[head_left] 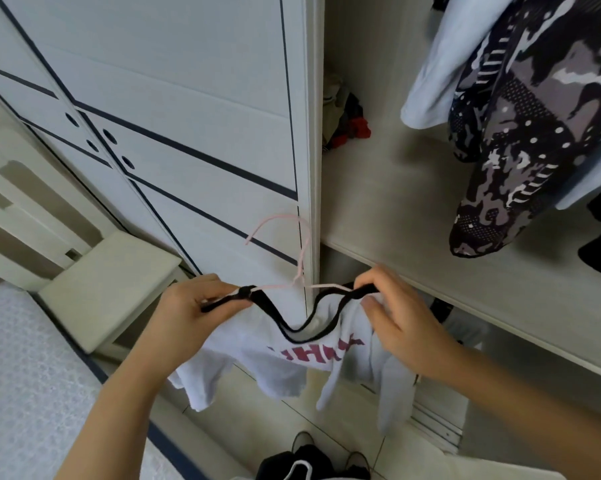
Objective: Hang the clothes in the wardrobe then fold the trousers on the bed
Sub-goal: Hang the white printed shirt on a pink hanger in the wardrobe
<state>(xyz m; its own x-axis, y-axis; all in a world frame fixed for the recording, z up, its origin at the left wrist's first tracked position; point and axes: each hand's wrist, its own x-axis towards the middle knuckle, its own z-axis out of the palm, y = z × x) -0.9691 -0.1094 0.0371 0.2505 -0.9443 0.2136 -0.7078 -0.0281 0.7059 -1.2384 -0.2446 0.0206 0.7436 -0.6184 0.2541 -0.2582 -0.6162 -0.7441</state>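
A white T-shirt (pixel 257 355) with a black neckband and red lettering hangs between my hands, in front of the wardrobe's edge. A thin pink hanger (pixel 300 258) sits in its neck opening, its hook sticking up above the collar. My left hand (pixel 188 313) pinches the left side of the collar together with the hanger's arm. My right hand (pixel 392 313) grips the right side of the collar. The shirt's body and sleeves dangle below my hands.
The open wardrobe (pixel 378 202) is on the right, with a patterned dark garment (pixel 520 140) and a pale blue one (pixel 441 64) hanging inside and a small heap of clothes (pixel 344 119) on its shelf. White closed doors (pixel 188 116) stand ahead, a cream stool (pixel 108 282) left, the bed (pixel 25 375) lower left.
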